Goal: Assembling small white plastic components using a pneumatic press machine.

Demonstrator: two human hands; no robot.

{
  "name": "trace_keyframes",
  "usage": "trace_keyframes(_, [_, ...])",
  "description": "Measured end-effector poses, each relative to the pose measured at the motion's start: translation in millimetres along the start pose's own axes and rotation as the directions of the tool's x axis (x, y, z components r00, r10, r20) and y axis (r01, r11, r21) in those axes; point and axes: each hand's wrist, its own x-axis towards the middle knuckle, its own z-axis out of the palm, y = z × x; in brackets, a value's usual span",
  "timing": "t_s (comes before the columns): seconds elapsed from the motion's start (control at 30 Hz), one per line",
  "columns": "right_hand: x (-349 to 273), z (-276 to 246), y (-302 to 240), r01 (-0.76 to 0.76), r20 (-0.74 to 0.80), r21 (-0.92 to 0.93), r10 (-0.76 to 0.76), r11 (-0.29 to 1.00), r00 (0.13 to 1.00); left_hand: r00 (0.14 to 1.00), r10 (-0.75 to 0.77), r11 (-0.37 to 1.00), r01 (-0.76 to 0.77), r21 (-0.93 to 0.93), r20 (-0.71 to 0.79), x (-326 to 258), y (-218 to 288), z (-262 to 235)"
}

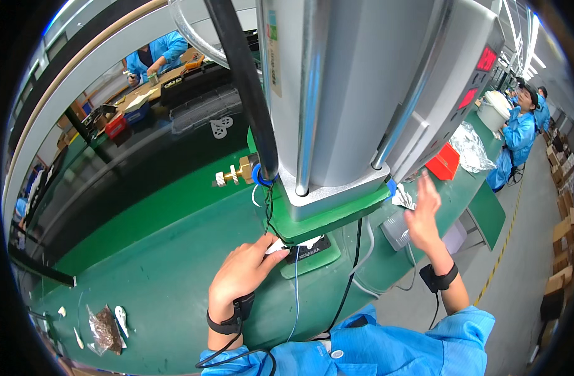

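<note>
A tall grey pneumatic press point(356, 94) with metal guide rods stands in front of me on a green plate. Under it, a black fixture point(309, 249) rests on a green base and bears a white piece partly hidden by the press. My left hand point(240, 269) is closed at the fixture's left side, thumb and fingers pinching a small white plastic part point(276, 247). To the right of the press, my right hand point(426, 216) is raised with its fingers stretched out and holds nothing. Beside it is a clear plastic box point(396, 230).
A red bin point(443, 161) and a crumpled clear bag point(472, 147) lie at the right. A bag of small brown parts point(105, 329) and a white part point(121, 319) are at the lower left. Cables hang by the fixture. Co-workers in blue are farther off.
</note>
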Motion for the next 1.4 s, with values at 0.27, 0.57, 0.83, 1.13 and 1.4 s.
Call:
trace_keyframes(0.27, [-20.7, 46.1, 15.3, -0.049, 0.077, 0.061, 0.045, 0.997, 0.996, 0.990, -0.013, 1.000, 0.016, -0.021, 0.139, 2.8, 2.2, -0.8])
trace_keyframes(0.57, [-22.7, 47.4, 13.2, -0.026, 0.170, 0.022, 0.022, 0.999, 0.985, 0.965, -0.121, 0.992, 0.125, -0.004, 0.233, 1.6, 7.3, -5.6])
trace_keyframes(0.83, [-24.7, 45.6, 16.3, -0.045, 0.172, 0.015, 0.042, 0.999, 0.984, 0.965, -0.109, 0.994, 0.112, 0.002, 0.238, 3.9, 12.1, -9.0])
trace_keyframes(1.13, [-21.9, 46.4, 19.8, -0.048, 0.124, 0.041, 0.043, 0.998, 0.991, 0.947, -0.038, 0.989, 0.081, -0.122, 0.319, 7.7, 10.7, -3.0])
trace_keyframes(1.4, [-26.6, 53.7, 23.3, -0.054, 0.180, 0.038, 0.047, 0.998, 0.983, 0.956, -0.011, 0.953, 0.100, -0.287, 0.294, 5.4, 21.7, 2.1])
